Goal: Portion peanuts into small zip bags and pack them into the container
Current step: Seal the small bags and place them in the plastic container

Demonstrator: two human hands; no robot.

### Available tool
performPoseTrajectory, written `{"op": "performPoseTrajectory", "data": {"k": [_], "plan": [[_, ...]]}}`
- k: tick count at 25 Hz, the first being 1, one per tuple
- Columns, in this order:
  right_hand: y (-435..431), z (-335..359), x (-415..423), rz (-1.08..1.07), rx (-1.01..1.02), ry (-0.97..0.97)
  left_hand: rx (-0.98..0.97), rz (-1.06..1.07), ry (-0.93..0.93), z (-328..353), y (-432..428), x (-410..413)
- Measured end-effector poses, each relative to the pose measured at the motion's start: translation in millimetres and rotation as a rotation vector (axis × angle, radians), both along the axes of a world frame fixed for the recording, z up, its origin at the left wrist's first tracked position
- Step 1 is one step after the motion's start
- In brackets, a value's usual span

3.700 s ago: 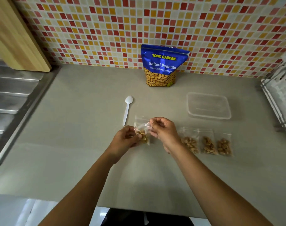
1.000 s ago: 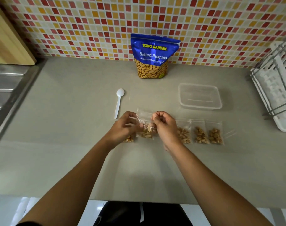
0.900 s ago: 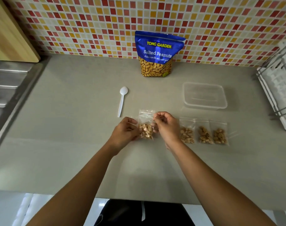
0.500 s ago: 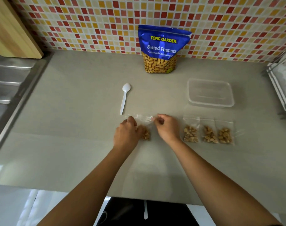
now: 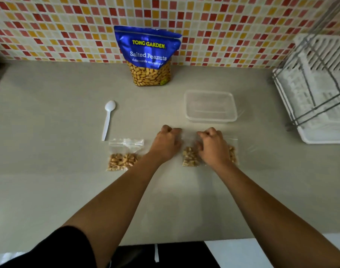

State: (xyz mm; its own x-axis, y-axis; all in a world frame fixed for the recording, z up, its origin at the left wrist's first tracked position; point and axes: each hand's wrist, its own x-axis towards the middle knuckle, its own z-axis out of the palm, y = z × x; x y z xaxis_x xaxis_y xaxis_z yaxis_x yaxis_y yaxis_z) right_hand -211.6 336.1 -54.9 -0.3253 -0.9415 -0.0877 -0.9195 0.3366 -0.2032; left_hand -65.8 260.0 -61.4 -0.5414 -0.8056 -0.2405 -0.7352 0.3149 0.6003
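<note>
My left hand [image 5: 166, 144] and my right hand [image 5: 213, 146] rest knuckles-up on the counter, fingers curled at the top edge of a small clear zip bag of peanuts [image 5: 190, 157] lying between them. Another filled bag [image 5: 233, 153] peeks out right of my right hand, which hides most of that row. Two more filled bags [image 5: 122, 157] lie overlapping to the left, free of my hands. The clear rectangular container [image 5: 210, 117] stands just beyond my right hand with nothing in it. The blue Salted Peanuts pack [image 5: 148, 55] stands upright against the tiled wall.
A white plastic spoon [image 5: 108, 118] lies on the grey counter [image 5: 49, 190], left of my hands and above the loose bags. A white dish rack [image 5: 316, 89] fills the right edge. The counter's front edge runs close to my body.
The bag I was pinching at the centre now lies on the counter at the left. Both hands have moved right onto the row of filled bags below the container.
</note>
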Motion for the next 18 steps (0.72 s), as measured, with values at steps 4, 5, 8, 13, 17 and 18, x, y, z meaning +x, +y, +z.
{"op": "performPoseTrajectory", "data": {"k": [4,5,8,13,17,18], "plan": [[-1,-3,-4,0.04,-0.104,-0.053,0.012,0.021,0.111,-4,2,-13],[0,-4,-3,0.041,-0.18,-0.123,0.071,0.076,0.196,-1,3,-11],[4,-4,4,-0.113,-0.345,-0.566,0.359,0.298,0.459,8,4,3],[0,-8,32,-0.398,-0.408,-1.244,0.549,0.333,0.651,24,6,29],[-3,-6,52,-0.368,-0.472,-1.222,0.438,0.257,0.626,32,-1,52],[-3,-3,57,-0.353,-0.488,-1.209,0.397,0.232,0.606,34,-3,58]]}}
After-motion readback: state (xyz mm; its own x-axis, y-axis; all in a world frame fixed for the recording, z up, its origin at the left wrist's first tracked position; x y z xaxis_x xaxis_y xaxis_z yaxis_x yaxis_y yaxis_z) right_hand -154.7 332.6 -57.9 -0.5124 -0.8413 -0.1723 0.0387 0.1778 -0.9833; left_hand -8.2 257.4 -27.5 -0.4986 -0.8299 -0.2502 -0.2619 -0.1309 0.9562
